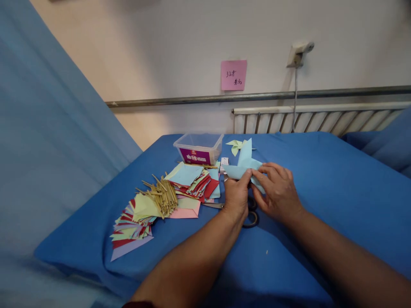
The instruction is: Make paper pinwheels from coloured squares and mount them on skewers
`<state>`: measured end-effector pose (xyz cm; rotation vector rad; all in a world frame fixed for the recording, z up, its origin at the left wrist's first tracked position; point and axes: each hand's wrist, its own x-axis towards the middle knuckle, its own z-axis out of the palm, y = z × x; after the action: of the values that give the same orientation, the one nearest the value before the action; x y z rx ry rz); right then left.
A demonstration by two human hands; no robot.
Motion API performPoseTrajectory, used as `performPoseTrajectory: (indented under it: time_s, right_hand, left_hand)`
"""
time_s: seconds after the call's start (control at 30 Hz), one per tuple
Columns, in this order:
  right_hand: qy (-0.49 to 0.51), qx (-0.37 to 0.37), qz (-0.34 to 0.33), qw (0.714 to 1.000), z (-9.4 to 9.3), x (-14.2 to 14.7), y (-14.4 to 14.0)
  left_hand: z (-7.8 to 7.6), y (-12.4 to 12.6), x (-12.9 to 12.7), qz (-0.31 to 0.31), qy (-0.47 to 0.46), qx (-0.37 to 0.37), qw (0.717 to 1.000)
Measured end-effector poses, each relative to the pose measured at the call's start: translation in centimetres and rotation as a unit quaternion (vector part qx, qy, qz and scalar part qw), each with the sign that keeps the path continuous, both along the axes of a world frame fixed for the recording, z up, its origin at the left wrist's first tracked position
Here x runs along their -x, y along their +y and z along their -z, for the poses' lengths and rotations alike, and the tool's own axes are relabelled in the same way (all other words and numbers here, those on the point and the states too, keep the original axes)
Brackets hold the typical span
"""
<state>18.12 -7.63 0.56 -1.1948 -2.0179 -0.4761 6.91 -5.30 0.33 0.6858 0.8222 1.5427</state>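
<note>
Between hands (236,194) (278,188), pinwheel (245,159), one blade upward

Free room over blue cloth (346,184) beside right grip (278,187), paper stack (186,174), stick pile (166,197), plastic box (196,157) blocking left side

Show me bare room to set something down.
Bare: the cloth right of the right hand, and between the box and the cloth's left edge. Crowded: left of the left hand, with papers and sticks; scissors show on both sides.
</note>
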Motion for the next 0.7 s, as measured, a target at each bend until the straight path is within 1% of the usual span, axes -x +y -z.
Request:
performPoseTrajectory:
  time_s: [0.13,0.37,0.57,0.7]
  right_hand:
    - [0.000,0.011,-0.009,1.000,-0.17,0.32,-0.18]
    - [-0.009,0.036,-0.006,0.999,-0.24,0.49,-0.56]
    - [-0.011,0.042,-0.015,0.999,-0.48,0.81,-0.91]
    - [-0.009,0.041,-0.014,0.999,-0.58,0.98,-1.02]
  left_hand:
    - [0.06,0.27,0.19,-0.017,-0.010,0.006,1.000]
    - [0.03,0.41,0.35,-0.024,-0.025,0.032,0.999]
    - [-0.57,0.44,0.61,0.011,-0.072,0.028,0.997]
    - [-0.80,0.46,0.70,0.027,-0.073,0.013,0.997]
